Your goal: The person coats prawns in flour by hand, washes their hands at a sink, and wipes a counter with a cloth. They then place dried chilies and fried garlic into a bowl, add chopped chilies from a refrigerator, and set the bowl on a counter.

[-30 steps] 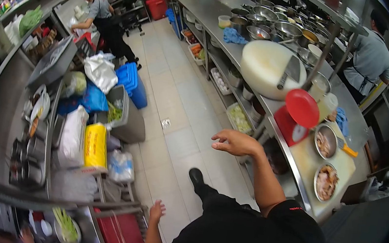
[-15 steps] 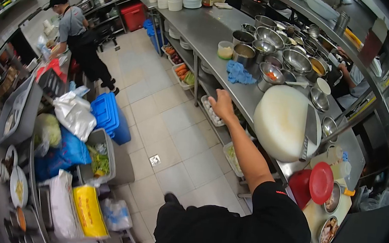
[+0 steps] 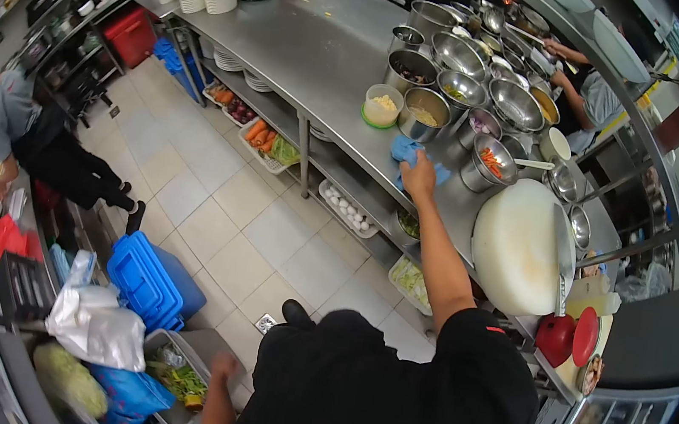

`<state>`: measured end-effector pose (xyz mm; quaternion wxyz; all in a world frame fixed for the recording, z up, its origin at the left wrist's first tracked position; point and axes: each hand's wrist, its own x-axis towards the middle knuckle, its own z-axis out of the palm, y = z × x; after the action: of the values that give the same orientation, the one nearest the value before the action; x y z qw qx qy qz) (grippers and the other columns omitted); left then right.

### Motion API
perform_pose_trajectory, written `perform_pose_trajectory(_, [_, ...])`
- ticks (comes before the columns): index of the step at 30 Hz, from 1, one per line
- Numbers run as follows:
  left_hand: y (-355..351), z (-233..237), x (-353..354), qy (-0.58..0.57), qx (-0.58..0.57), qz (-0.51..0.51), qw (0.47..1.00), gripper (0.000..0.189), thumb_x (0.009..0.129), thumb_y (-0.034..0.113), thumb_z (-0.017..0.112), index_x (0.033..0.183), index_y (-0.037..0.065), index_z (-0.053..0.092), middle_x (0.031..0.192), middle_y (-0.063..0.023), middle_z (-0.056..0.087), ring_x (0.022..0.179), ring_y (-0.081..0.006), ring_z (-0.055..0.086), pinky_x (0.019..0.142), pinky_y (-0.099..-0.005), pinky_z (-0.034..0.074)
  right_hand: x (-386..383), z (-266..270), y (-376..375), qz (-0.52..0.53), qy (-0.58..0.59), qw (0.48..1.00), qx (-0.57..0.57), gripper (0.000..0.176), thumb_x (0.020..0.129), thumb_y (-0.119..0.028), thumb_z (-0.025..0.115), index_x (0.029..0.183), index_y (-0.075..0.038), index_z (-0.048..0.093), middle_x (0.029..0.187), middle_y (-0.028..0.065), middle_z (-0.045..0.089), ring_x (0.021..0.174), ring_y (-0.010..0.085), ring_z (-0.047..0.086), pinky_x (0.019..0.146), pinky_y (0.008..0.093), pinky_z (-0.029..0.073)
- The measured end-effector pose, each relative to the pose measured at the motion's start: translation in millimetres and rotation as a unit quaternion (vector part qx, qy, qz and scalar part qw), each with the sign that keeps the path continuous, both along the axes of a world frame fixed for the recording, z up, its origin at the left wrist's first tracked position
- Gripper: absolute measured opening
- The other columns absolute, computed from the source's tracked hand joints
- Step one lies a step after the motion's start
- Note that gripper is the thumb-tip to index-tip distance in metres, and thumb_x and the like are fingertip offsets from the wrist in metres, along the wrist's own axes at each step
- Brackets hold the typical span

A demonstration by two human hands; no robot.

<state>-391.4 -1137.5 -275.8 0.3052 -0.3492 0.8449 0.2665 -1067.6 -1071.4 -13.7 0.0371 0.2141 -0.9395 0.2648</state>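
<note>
My right hand (image 3: pixel 419 176) reaches to the steel counter, its fingers closed on a crumpled blue cloth (image 3: pixel 407 150). Just beyond the cloth are a plastic tub of pale yellow bits (image 3: pixel 382 106) and a steel pot (image 3: pixel 423 115). A bowl of orange strips (image 3: pixel 493 163) is to the right of the cloth. Nearer to me stands a thick round chopping block (image 3: pixel 515 245) with a cleaver (image 3: pixel 562 252) lying on it. Low at my side hangs my left hand (image 3: pixel 223 366), beside a grey bin of green scraps (image 3: pixel 181 384); its fingers are too indistinct to read.
Trays of eggs (image 3: pixel 348 208) and carrots (image 3: pixel 260 137) sit below the counter (image 3: pixel 319 38). A blue lidded bin (image 3: pixel 149 277) stands on the tiled floor to the left. One person (image 3: pixel 33 129) works at the left bench; another person's arm (image 3: pixel 569 86) shows across the counter.
My right hand has moved forward from over the counter's edge and taken hold of the blue cloth. My left hand has come into view. My view has turned and shifted.
</note>
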Motion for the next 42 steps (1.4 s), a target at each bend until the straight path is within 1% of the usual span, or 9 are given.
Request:
perform_pose_trajectory(1, [-46,-8,-1,0.082,-0.115,-0.075,0.987,0.017,0.067,0.023,0.057,0.055,0.012,0.061,0.054,-0.0099,0.058,0.048,-0.0228,0.056,0.046,-0.0344,0.042,8,8,-10,0.020,-0.029,0.996,-0.083,0.044,0.076,-0.021,0.062,0.116,-0.003,0.051,0.094,0.0150,0.060,0.090,0.0284,0.057,0.082,0.0403,0.045])
perform_pose_trajectory(2, [-80,5,-14,0.211,0.051,0.254,0.943,0.015,0.075,0.018,0.053,0.063,0.011,0.058,0.056,-0.0068,0.055,0.050,-0.0194,0.053,0.046,-0.0322,0.042,21,10,-22,0.040,-0.125,0.972,-0.194,0.038,0.077,-0.022,0.062,0.108,-0.002,0.053,0.084,0.0117,0.060,0.079,0.0233,0.058,0.074,0.0371,0.047])
perform_pose_trajectory(3, [-117,22,-33,0.306,0.205,0.547,0.752,0.014,0.082,0.013,0.048,0.070,0.010,0.056,0.057,-0.0037,0.052,0.051,-0.0160,0.051,0.046,-0.0300,0.042,36,13,-36,0.060,-0.216,0.926,-0.304,0.033,0.078,-0.024,0.062,0.101,-0.001,0.055,0.074,0.0084,0.059,0.067,0.0183,0.058,0.066,0.0339,0.049])
perform_pose_trajectory(6, [-195,87,-113,0.314,0.094,0.609,0.723,0.014,0.086,0.014,0.047,0.073,0.010,0.050,0.056,-0.0001,0.046,0.048,-0.0109,0.044,0.042,-0.0264,0.038,61,19,-95,0.002,-0.391,0.829,-0.401,0.038,0.082,-0.034,0.060,0.095,0.000,0.051,0.070,0.0066,0.056,0.052,0.0123,0.053,0.045,0.0276,0.046])
perform_pose_trajectory(12, [-279,91,-169,0.296,0.216,0.561,0.743,0.029,0.085,0.029,0.059,0.107,0.013,0.051,0.087,-0.0017,0.060,0.077,-0.0145,0.058,0.054,-0.0253,0.043,30,43,-176,-0.059,-0.293,0.858,-0.418,0.053,0.082,-0.042,0.060,0.106,0.004,0.044,0.080,0.0170,0.055,0.065,0.0253,0.056,0.060,0.0365,0.048])
perform_pose_trajectory(16, [-292,106,-190,0.127,0.286,0.488,0.815,0.031,0.084,0.019,0.055,0.112,0.007,0.047,0.092,-0.0106,0.060,0.075,-0.0240,0.060,0.057,-0.0325,0.048,20,60,-232,-0.014,-0.129,0.991,-0.036,0.069,0.076,-0.043,0.064,0.125,0.000,0.041,0.118,0.0268,0.041,0.114,0.0378,0.039,0.092,0.0436,0.036])
perform_pose_trajectory(25, [-391,18,-179,0.095,0.351,0.537,0.761,0.016,0.085,0.018,0.054,0.094,0.006,0.055,0.077,-0.0060,0.056,0.065,-0.0164,0.057,0.052,-0.0295,0.047,-21,53,-299,-0.048,-0.070,0.996,0.037,0.059,0.076,-0.039,0.063,0.122,-0.004,0.048,0.121,0.0270,0.041,0.113,0.0413,0.039,0.096,0.0485,0.031])
perform_pose_trajectory(31, [-487,12,-252,0.135,0.235,0.480,0.834,0.015,0.085,0.012,0.051,0.097,0.004,0.056,0.076,-0.0042,0.057,0.063,-0.0136,0.055,0.051,-0.0285,0.048,-60,-33,-338,-0.057,0.098,0.988,0.103,0.060,0.084,-0.037,0.054,0.126,0.003,0.040,0.133,0.0303,0.030,0.127,0.0460,0.023,0.105,0.0507,0.016])
perform_pose_trajectory(42, [-536,35,-416,0.236,0.314,0.569,0.722,0.020,0.091,0.013,0.041,0.105,0.008,0.054,0.094,-0.0043,0.061,0.081,-0.0146,0.060,0.066,-0.0283,0.047,-442,-57,-485,-0.144,0.307,0.937,-0.086,0.043,0.079,-0.022,0.062,0.105,0.008,0.046,0.102,0.0257,0.050,0.101,0.0413,0.045,0.088,0.0437,0.036])
